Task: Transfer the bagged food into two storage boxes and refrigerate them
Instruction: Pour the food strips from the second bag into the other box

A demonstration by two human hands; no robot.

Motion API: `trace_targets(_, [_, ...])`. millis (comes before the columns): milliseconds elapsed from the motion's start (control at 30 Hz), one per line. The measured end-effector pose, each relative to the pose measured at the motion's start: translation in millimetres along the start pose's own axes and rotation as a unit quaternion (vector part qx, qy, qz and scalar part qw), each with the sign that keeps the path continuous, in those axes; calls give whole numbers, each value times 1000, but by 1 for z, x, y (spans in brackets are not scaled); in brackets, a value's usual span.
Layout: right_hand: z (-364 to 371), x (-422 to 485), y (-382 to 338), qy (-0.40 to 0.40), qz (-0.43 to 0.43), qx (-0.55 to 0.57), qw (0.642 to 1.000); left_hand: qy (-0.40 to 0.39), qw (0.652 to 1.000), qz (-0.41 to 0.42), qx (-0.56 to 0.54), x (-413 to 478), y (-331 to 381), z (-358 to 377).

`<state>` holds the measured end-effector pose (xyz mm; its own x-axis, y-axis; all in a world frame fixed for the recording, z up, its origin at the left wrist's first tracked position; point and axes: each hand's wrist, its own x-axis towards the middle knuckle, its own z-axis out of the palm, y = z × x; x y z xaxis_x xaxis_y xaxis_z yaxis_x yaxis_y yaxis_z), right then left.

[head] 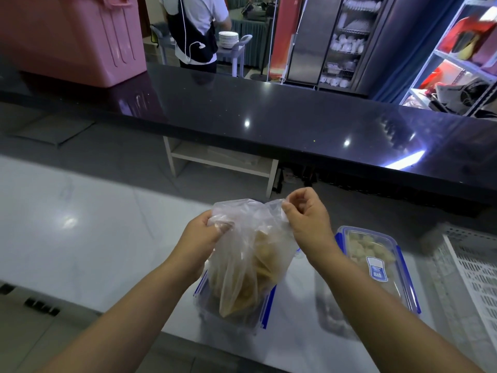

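Observation:
A clear plastic bag with yellowish-brown food pieces hangs over an open storage box with blue clips. My left hand pinches the bag's left mouth edge. My right hand pinches the right mouth edge, so the bag's top is stretched between both hands. The bag's bottom rests in or just above the box; I cannot tell which. A second storage box, lidded with blue clips and a blue label, lies to the right and holds pale food pieces.
Both boxes stand on a white marble counter. A white perforated crate sits at the right edge. Behind runs a raised black bar top bearing a pink bin. A person stands beyond it near stacked plates.

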<state>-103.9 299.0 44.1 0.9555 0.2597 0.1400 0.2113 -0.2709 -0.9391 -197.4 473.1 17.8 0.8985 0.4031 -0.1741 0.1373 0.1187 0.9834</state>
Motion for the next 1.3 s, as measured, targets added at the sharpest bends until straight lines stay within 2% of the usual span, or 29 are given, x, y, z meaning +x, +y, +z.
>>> trace_targets(133, [10,-32,9,-20,-56,22,998,48,998,-48,-15,2,-8,4])
trace_targets(200, [13,-53,21,-59,-122,-72,988,53,997,-53,-18,2,-10,3])
trace_targets(300, [20,-75,45,-149,-212,-272,926,59,996,-62,-33,5,-12,2])
trace_targets(367, [26,-84,53,-196,-242,-361,879,63,995,-67,-29,7,-13,2])
trace_targets(433, [30,-87,58,-193,-275,-416,845,63,996,-66,-23,9,-14,2])
trace_targets(467, [31,-87,59,-182,-281,-429,839,63,996,-66,-21,9,-15,2])
trace_targets(667, [39,-91,68,-97,-312,-374,868,65,996,-56,16,9,-19,0])
trace_targets(767, [39,-94,66,-86,-304,-343,885,54,996,-14,72,7,-20,-4])
trace_targets(967, [23,-91,55,-106,-222,-254,935,5,983,60,175,3,-20,-14])
trace_targets(1100, [15,-87,43,-105,-161,-176,966,-28,978,88,188,-1,-21,-11])
trace_targets(1300, [4,-76,19,-18,-69,-6,997,-63,977,108,173,-5,-20,-11])
